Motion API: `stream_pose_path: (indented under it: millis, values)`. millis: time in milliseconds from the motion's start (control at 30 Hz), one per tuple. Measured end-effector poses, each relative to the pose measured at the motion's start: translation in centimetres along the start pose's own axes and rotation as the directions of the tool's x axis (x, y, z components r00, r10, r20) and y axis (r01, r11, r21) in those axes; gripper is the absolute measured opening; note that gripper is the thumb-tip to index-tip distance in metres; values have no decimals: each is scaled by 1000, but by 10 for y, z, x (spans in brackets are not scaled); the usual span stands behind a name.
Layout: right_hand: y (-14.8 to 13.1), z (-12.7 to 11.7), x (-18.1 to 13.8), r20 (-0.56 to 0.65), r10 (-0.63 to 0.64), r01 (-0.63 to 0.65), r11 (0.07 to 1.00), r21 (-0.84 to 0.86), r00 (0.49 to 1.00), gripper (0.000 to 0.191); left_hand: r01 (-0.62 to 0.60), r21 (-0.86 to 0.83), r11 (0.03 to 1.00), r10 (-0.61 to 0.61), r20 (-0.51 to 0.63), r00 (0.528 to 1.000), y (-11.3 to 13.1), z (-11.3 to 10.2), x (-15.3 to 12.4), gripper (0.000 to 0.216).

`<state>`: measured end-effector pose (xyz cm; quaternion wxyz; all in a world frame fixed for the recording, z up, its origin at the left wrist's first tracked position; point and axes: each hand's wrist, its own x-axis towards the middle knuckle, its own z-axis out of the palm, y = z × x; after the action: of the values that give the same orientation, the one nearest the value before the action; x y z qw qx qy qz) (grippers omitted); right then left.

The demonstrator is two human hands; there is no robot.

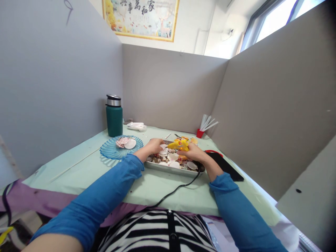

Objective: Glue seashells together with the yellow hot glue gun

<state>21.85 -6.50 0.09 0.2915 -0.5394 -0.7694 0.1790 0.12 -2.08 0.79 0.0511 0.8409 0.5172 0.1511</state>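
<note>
One yellow hot-glue gun (pixel 179 144) is sitting clamped in your right hand (pixel 194 152) over the metal tray (pixel 173 169), your left hand (pixel 155 145) is working among white seashells (pixel 173 164) inside, its grip unclear, and you're probably choosing one, next needing steady aim.

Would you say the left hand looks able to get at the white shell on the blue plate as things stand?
Probably yes: the left hand, at the tray, is near the blue plate, and nothing visible stands between it and the white shell; the green bottle is behind the plate.
</note>
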Motion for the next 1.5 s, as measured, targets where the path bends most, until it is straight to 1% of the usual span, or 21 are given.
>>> stream_pose_path:
  millis: [167, 367, 600, 800, 967, 1167, 1500]
  values:
    - [3, 2, 2, -3, 21, -21, 999, -36, 1000, 32, 4, 5, 1000, -4, 2, 1000, 0, 0, 1, 39]
    - [4, 1, 1, 10, 8, -8, 1000, -4, 1000, 31, -9, -6, 1000, 9, -5, 1000, -1, 1, 1, 39]
    - [6, 1, 2, 12, 28, -28, 1000, -12, 1000, 32, -28, -31, 999, 28, 3, 1000, -3, 2, 2, 40]
    - [9, 1, 3, 13, 23, -23, 1000, 3, 1000, 35, -23, -18, 1000, 23, 13, 1000, -3, 2, 2, 41]
    - [9, 1, 3, 30, 11, -12, 1000, 17, 999, 33, -30, -28, 999, 30, -3, 1000, -3, 3, 2, 41]
    - [10, 1, 3, 30, 71, -72, 997, 31, 997, 37, -22, -35, 999, 22, -3, 1000, -3, 3, 3, 40]
    - [8, 1, 2, 46, 82, -84, 995, 46, 996, 34, -31, -37, 999, 31, -7, 999, -3, 3, 2, 42]
